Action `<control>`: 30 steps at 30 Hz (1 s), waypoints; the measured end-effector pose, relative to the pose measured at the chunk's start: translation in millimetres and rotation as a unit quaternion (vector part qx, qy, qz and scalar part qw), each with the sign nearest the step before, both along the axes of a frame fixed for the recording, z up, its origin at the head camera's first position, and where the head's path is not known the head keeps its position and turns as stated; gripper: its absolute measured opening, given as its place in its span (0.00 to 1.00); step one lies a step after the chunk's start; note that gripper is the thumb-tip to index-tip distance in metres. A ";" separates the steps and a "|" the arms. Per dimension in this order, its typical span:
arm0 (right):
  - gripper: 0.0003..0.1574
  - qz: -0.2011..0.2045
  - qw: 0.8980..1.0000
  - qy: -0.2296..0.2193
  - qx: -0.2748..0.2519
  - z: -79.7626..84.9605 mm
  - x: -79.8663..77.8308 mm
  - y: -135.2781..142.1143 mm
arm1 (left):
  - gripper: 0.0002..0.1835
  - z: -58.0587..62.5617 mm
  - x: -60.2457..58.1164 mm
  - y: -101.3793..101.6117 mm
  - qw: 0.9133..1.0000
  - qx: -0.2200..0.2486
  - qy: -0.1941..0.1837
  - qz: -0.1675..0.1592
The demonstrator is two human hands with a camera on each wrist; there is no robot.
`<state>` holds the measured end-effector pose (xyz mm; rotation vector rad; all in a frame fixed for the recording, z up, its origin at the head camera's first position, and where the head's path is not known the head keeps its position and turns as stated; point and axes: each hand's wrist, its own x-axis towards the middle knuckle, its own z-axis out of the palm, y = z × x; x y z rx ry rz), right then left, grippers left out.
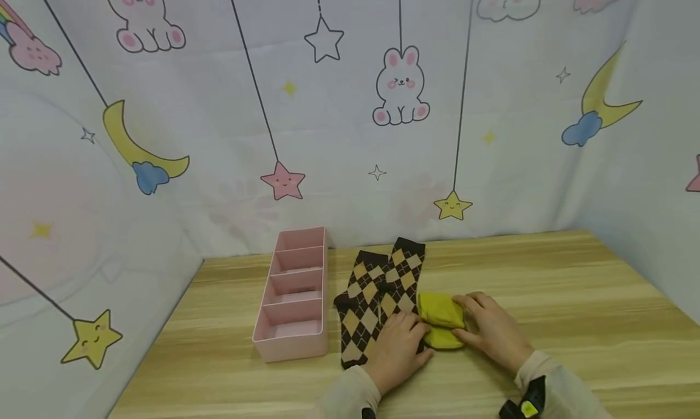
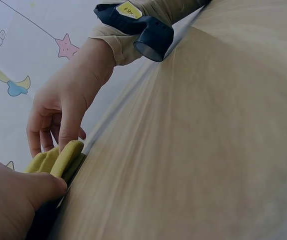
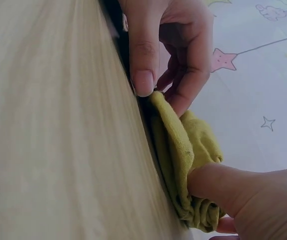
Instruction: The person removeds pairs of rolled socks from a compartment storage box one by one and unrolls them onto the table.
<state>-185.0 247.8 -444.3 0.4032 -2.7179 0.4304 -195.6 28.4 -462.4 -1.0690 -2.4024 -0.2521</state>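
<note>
A folded yellow sock (image 1: 442,313) lies on the table between both hands, its layers stacked with a fold facing me. My left hand (image 1: 395,349) pinches its left edge, thumb in front and fingers farther back, as the right wrist view shows. At the right edge, my right hand (image 1: 494,331) grips the sock with the thumb on the near fold (image 3: 171,135) and fingers behind. Just left of the yellow sock lie two dark argyle socks (image 1: 361,313), flat and side by side. My left hand partly covers the lower end of the right-hand one.
A pink box (image 1: 295,349) with several compartments stands left of the argyle socks. The wooden table (image 1: 547,279) meets a printed cloth backdrop (image 1: 339,121) at the back and sides. Wrist camera straps (image 1: 530,401) sit on the sleeves.
</note>
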 end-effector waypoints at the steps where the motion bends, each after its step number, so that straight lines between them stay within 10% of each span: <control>1: 0.36 0.000 1.000 0.000 0.000 0.3 0.0 -0.1 | 0.17 0.3 -0.5 0.1 1.000 0.000 0.000 0.000; 17: 0.27 -0.018 0.999 0.030 -0.001 3.7 -8.1 -3.8 | 0.12 4.0 -4.7 -0.4 0.999 -0.012 -0.036 0.005; 30: 0.22 -0.022 0.998 -0.037 -0.049 9.4 -7.1 1.6 | 0.12 0.6 -0.9 1.6 0.999 -0.010 -0.038 0.000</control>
